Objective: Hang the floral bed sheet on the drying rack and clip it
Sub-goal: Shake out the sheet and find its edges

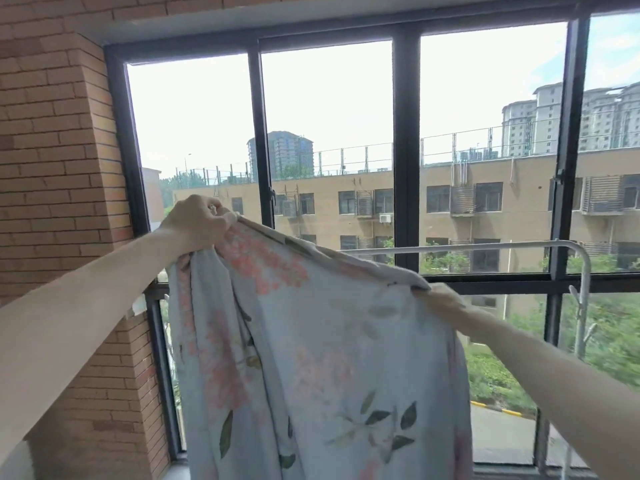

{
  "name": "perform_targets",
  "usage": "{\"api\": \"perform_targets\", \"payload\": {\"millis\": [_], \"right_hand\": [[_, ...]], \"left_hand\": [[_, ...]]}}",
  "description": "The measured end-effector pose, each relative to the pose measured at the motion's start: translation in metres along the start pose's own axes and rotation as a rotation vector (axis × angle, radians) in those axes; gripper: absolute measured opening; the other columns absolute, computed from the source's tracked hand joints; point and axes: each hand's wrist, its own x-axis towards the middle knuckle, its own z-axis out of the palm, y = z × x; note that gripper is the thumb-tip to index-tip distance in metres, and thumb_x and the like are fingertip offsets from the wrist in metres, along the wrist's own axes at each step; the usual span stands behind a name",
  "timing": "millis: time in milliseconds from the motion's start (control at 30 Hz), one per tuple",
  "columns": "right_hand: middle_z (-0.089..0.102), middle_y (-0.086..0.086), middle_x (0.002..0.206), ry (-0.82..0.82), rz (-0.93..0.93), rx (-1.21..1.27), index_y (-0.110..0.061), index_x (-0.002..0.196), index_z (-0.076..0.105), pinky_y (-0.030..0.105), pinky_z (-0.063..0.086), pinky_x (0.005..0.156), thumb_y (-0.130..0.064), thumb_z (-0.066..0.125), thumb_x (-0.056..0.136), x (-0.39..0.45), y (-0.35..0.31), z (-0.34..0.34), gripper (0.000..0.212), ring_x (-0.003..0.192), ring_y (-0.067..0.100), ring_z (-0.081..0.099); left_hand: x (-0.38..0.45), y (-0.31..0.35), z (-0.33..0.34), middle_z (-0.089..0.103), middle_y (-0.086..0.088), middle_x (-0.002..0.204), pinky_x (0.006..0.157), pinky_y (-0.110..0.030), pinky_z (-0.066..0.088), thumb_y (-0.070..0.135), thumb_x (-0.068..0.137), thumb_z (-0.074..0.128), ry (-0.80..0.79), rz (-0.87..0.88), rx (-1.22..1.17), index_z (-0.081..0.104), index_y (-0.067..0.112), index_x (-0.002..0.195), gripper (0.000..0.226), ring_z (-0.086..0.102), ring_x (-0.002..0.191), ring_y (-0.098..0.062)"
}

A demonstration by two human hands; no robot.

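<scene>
Head camera looked out at a dark-framed window (405,140) beside a brick wall (59,140), with tan apartment blocks and green trees beyond the glass. Both arms were raised in front of it. Curled tight, the left hand (199,220) gripped a bunched corner of the floral bed sheet (311,358) and sat higher than the right. On the lower side, the right hand (441,299) pinched the sheet's upper edge, so the cloth stretched in a slope between the two hands and hung down below them, pale blue with pink blossoms and dark green leaves. Behind the sheet and just above the right hand ran the white top rail of the drying rack (485,245), bending down into an upright post to the right of that hand. Whether the sheet touched the rail could not be told
</scene>
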Motion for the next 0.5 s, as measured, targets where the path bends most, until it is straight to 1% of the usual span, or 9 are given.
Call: {"api": "perform_targets", "payload": {"millis": [67, 100, 167, 233, 300, 367, 400, 467, 500], "right_hand": [[0.057, 0.002, 0.064, 0.296, -0.143, 0.288, -0.016, 0.074, 0.067, 0.027, 0.038, 0.054, -0.033, 0.064, 0.093, 0.0, -0.058, -0.021, 0.026, 0.058, 0.018, 0.048], [0.052, -0.002, 0.057, 0.38, -0.225, 0.341, -0.017, 0.068, 0.065, 0.025, 0.035, 0.05, -0.031, 0.066, 0.094, 0.001, -0.086, -0.028, 0.03, 0.053, 0.016, 0.044], [0.051, -0.001, 0.056, 0.291, -0.333, 0.129, -0.01, 0.067, 0.068, 0.026, 0.033, 0.047, -0.037, 0.07, 0.094, -0.005, -0.122, -0.037, 0.039, 0.05, 0.016, 0.044], [0.052, -0.004, 0.052, 0.188, -0.372, -0.175, -0.009, 0.065, 0.067, 0.023, 0.033, 0.044, -0.037, 0.075, 0.093, -0.01, -0.134, -0.05, 0.041, 0.046, 0.012, 0.044], [0.045, -0.012, 0.041, 0.318, -0.46, -0.155, -0.012, 0.06, 0.062, 0.017, 0.029, 0.039, -0.016, 0.072, 0.093, -0.005, -0.142, -0.063, 0.035, 0.041, 0.007, 0.039], [0.039, -0.011, 0.039, 0.389, -0.536, -0.091, -0.014, 0.058, 0.059, 0.016, 0.025, 0.038, -0.014, 0.069, 0.094, 0.001, -0.152, -0.058, 0.038, 0.04, 0.004, 0.034], [0.038, -0.011, 0.043, 0.316, -0.552, -0.16, -0.016, 0.054, 0.059, 0.018, 0.024, 0.039, -0.022, 0.071, 0.095, -0.001, -0.158, -0.046, 0.043, 0.04, 0.006, 0.032], [0.042, -0.003, 0.052, 0.161, -0.532, -0.249, -0.01, 0.057, 0.064, 0.022, 0.029, 0.044, -0.03, 0.076, 0.092, 0.0, -0.159, -0.023, 0.042, 0.045, 0.009, 0.035], [0.047, -0.001, 0.056, 0.176, -0.513, -0.207, -0.006, 0.065, 0.069, 0.023, 0.032, 0.046, -0.029, 0.077, 0.09, 0.002, -0.16, -0.02, 0.034, 0.047, 0.01, 0.038]], "left_hand": [[-0.002, -0.014, -0.006, 0.051, 0.001, 0.06, 0.056, -0.03, 0.035, 0.069, 0.089, 0.063, -0.096, -0.046, 0.055, 0.048, 0.024, 0.071, 0.051, 0.046, 0.054, -0.019], [-0.006, -0.017, -0.009, 0.041, 0.003, 0.055, 0.056, -0.03, 0.029, 0.081, 0.081, 0.061, -0.121, -0.059, 0.049, 0.041, 0.023, 0.064, 0.064, 0.037, 0.05, -0.017], [-0.01, -0.026, -0.014, 0.031, 0.006, 0.05, 0.057, -0.029, 0.026, 0.088, 0.076, 0.059, -0.104, -0.087, -0.001, 0.032, 0.023, 0.055, 0.073, 0.029, 0.046, -0.015], [-0.012, -0.036, -0.021, 0.044, 0.008, 0.05, 0.056, -0.028, 0.036, 0.075, 0.084, 0.065, -0.071, -0.141, -0.021, 0.037, 0.02, 0.043, 0.073, 0.041, 0.048, -0.015], [-0.009, -0.04, -0.024, 0.053, 0.009, 0.053, 0.063, -0.028, 0.043, 0.045, 0.089, 0.073, -0.041, -0.134, 0.003, 0.049, 0.02, 0.046, 0.055, 0.05, 0.056, -0.018], [-0.011, -0.026, -0.022, 0.05, 0.002, 0.057, 0.06, -0.029, 0.041, 0.02, 0.085, 0.065, -0.028, -0.074, 0.04, 0.052, 0.02, 0.066, 0.024, 0.046, 0.057, -0.02], [-0.012, -0.017, -0.021, 0.054, -0.001, 0.062, 0.06, -0.03, 0.043, 0.014, 0.084, 0.06, -0.026, -0.015, 0.07, 0.052, 0.019, 0.073, 0.015, 0.049, 0.058, -0.022], [-0.014, -0.004, -0.015, 0.068, -0.003, 0.081, 0.069, -0.036, 0.053, 0.007, 0.087, 0.058, -0.055, 0.064, 0.102, 0.059, 0.016, 0.085, 0.009, 0.061, 0.07, -0.024], [-0.014, -0.002, -0.013, 0.07, -0.002, 0.092, 0.077, -0.038, 0.056, 0.005, 0.088, 0.058, -0.084, 0.084, 0.083, 0.063, 0.019, 0.099, 0.017, 0.065, 0.081, -0.022]]}}
